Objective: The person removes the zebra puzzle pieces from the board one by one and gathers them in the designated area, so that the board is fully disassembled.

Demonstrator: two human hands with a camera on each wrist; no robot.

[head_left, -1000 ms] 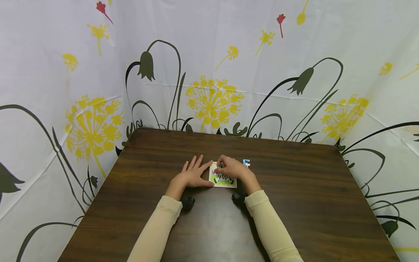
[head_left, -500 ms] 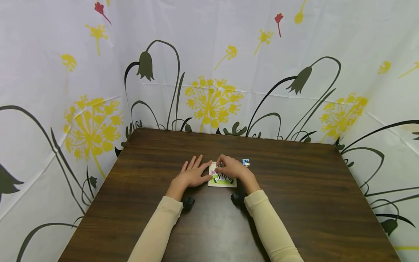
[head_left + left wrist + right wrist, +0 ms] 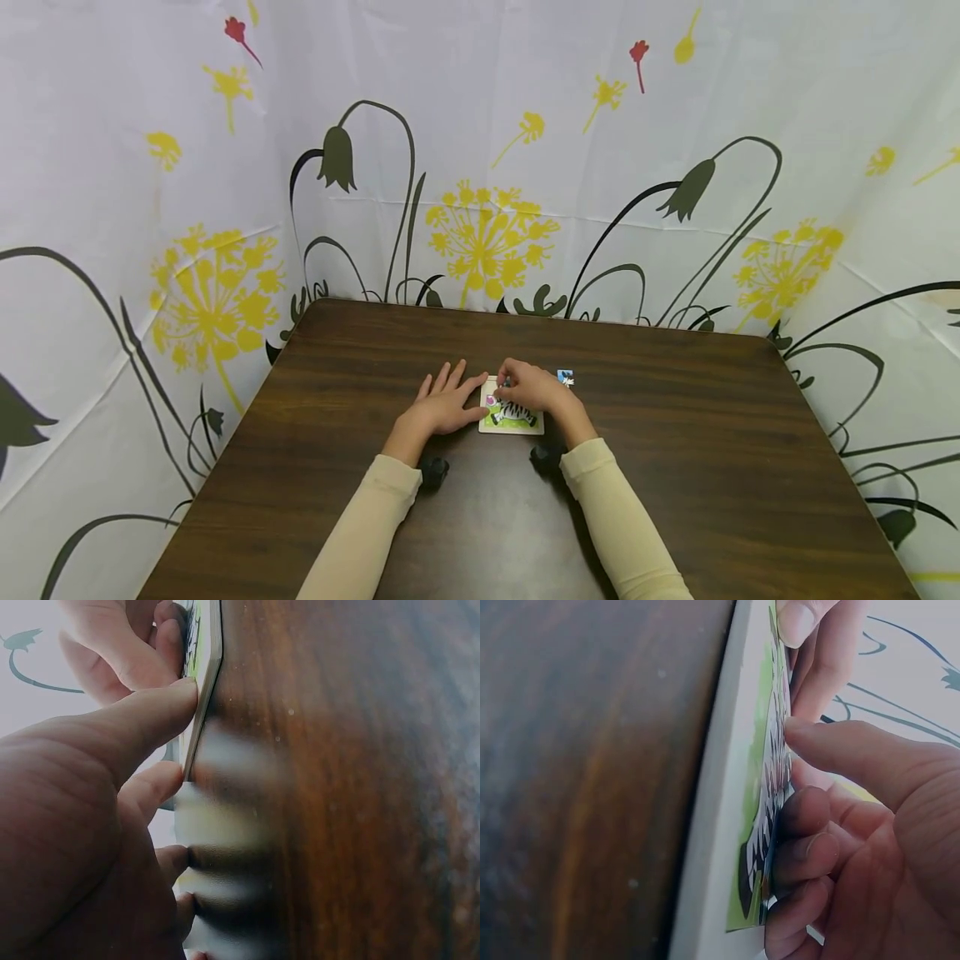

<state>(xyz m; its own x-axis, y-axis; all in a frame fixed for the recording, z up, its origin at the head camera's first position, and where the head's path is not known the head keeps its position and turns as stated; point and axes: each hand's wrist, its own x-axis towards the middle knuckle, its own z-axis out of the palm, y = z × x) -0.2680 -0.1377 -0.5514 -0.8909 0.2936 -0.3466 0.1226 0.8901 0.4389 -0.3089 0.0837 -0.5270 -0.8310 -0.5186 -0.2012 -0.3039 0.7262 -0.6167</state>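
Thumb and curled fingertips of my right hand [image 3: 531, 387] sit close together, a narrow grip over the far left part of the zebra board [image 3: 513, 431]; I cannot tell whether a piece is pinched between them. The board lies directly under that grip, around the middle of the tabletop [image 3: 712, 433] from side to side, nearer its far edge. Its zebra picture [image 3: 517, 411] stretches from left to right, hooves toward my edge of the board. Both my hands are at the board, but the loose piece [image 3: 565, 375] lies just beyond its far right corner, near my right knuckles and well apart from my left hand [image 3: 441, 408]. My right wrist comes in from the near right, palm down. My left hand is spread wide, index fingertip by the far left corner, thumb on the left edge.
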